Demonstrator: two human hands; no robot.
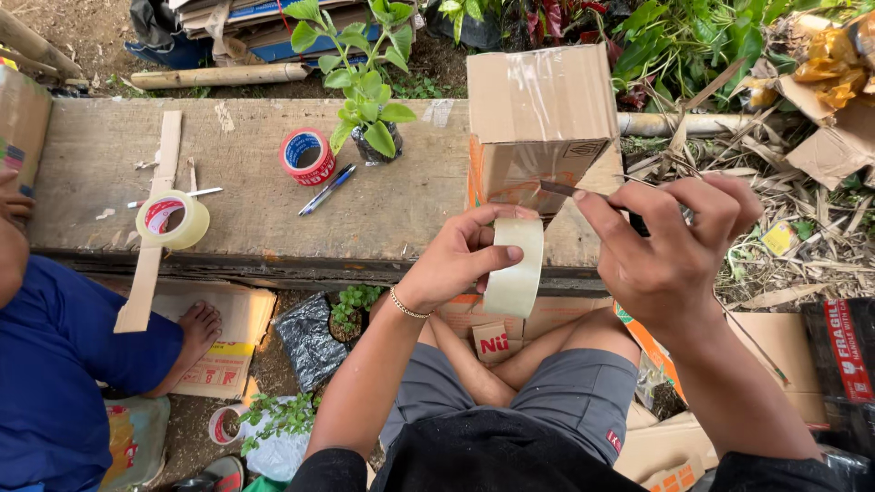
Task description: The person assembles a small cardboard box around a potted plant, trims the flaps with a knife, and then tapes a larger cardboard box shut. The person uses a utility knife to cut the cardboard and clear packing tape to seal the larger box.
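At centre frame, a clear roll of packing tape (513,267) is gripped by the closed left hand (456,260); a thin dark blade (570,190) is pinched in the right hand (670,246), before a taped brown cardboard box (542,123) on the wooden counter (246,182). A thumb could be nicked if the blade slipped

A taped brown cardboard box (540,128) stands on the wooden bench (246,191); a red-and-black printed package (848,351) lies at far right
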